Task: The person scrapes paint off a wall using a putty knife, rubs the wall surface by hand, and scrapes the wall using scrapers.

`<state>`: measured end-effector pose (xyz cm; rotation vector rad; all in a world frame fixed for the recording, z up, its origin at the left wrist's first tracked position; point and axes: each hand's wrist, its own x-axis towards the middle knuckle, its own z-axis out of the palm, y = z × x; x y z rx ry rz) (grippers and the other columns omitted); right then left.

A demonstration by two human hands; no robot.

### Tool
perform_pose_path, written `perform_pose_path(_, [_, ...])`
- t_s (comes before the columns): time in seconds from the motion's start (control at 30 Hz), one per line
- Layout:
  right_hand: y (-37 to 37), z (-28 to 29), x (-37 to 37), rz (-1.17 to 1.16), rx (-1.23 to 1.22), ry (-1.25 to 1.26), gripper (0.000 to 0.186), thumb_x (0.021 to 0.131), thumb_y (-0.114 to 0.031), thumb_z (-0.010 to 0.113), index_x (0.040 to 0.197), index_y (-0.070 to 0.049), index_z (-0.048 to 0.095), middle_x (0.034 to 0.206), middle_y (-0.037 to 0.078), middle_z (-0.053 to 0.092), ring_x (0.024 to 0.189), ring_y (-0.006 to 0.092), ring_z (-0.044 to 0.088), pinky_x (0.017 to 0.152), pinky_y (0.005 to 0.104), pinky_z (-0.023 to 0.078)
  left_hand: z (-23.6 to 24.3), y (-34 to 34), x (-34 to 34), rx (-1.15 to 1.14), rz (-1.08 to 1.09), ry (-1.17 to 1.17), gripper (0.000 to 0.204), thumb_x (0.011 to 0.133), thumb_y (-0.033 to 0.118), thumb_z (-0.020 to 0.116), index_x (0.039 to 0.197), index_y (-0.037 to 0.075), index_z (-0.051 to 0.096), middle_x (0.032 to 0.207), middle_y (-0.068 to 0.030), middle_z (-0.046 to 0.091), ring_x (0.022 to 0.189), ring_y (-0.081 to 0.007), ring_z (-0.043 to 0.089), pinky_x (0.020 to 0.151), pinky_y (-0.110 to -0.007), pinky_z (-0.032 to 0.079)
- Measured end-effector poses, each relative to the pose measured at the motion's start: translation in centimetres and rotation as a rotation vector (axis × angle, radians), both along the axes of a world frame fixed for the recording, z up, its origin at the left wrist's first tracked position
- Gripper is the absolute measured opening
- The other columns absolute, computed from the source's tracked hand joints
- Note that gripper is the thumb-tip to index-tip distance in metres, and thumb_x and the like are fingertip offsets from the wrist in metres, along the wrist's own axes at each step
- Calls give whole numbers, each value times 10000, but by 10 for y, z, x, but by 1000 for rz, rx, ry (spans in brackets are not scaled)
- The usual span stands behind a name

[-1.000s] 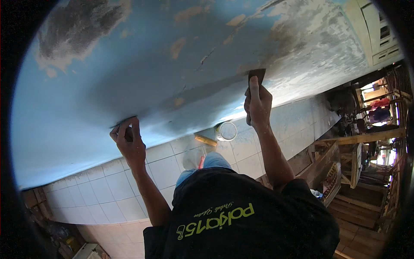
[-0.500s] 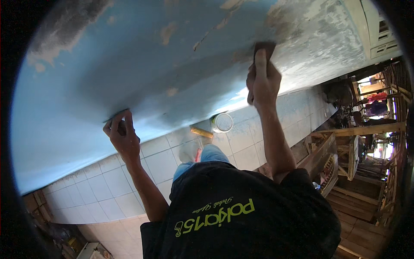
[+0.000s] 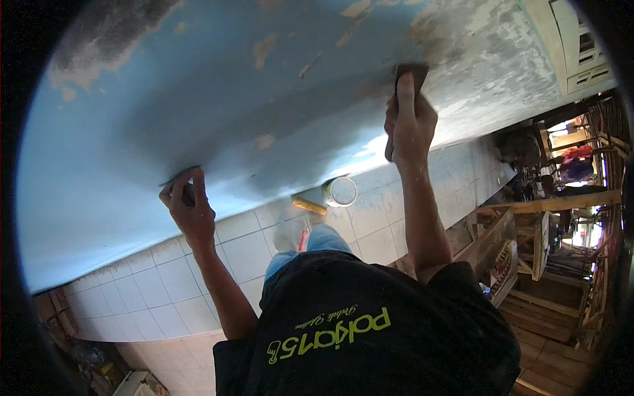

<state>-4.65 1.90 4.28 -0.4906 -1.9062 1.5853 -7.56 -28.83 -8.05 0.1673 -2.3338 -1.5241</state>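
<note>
In front of me is a blue-painted wall (image 3: pixel 218 112) with peeled and bare patches. My right hand (image 3: pixel 413 125) grips a dark brown piece that looks like folded sandpaper (image 3: pixel 413 74) against the wall, near the worn grey-white area. The thumb lies along its face, and a lower end shows below the fingers. Farther left and lower, my left hand (image 3: pixel 190 204) is at the wall with bent fingers. A thin dark edge and something dark show at its fingers; I cannot make out what they hold.
A white bucket (image 3: pixel 343 191) and a yellow paint roller (image 3: pixel 308 205) are on the light tiled floor (image 3: pixel 244 254) by the wall's foot. Wooden beams and framing (image 3: pixel 555 201) are at the right. A vented frame (image 3: pixel 584 59) edges the wall at the upper right.
My right hand has shifted slightly to the right with the sandpaper, staying at the wall. My left hand has hardly moved.
</note>
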Motion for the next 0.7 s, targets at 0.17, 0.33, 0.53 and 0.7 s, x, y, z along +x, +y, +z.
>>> perform_pose_path(0.17, [-8, -37, 4, -18, -27, -75, 450, 912, -440, 528, 651, -74, 502, 494, -39, 406, 383, 31, 346, 341, 203, 244, 2, 1, 0, -9, -1, 19, 219, 850, 284, 672, 933, 81, 667, 937, -40, 418, 562, -74, 463, 543, -254, 430])
perform_pose_path(0.33, [-5, -13, 0, 15, -19, -35, 495, 890, -468, 551, 636, -44, 536, 527, -8, 472, 472, 57, 421, 429, 224, 328, 6, 5, 2, 51, 23, -20, 207, 853, 271, 670, 961, 94, 672, 918, -38, 418, 593, -80, 467, 564, -252, 429])
perform_pose_path(0.53, [-2, -37, -3, 5, 3, -86, 464, 910, -443, 530, 628, -75, 510, 497, -30, 432, 417, 41, 374, 381, 213, 283, -5, 1, -2, -6, -11, 8, 154, 856, 213, 669, 928, 77, 683, 973, -31, 388, 645, -75, 369, 569, -260, 353])
perform_pose_path(0.7, [-14, -19, -3, 21, -18, 23, 449, 914, -428, 532, 630, -83, 490, 476, -41, 405, 366, 29, 338, 335, 198, 250, 10, 4, 6, 123, 2, -54, 162, 858, 225, 666, 925, 78, 684, 985, -37, 388, 653, -81, 375, 581, -262, 353])
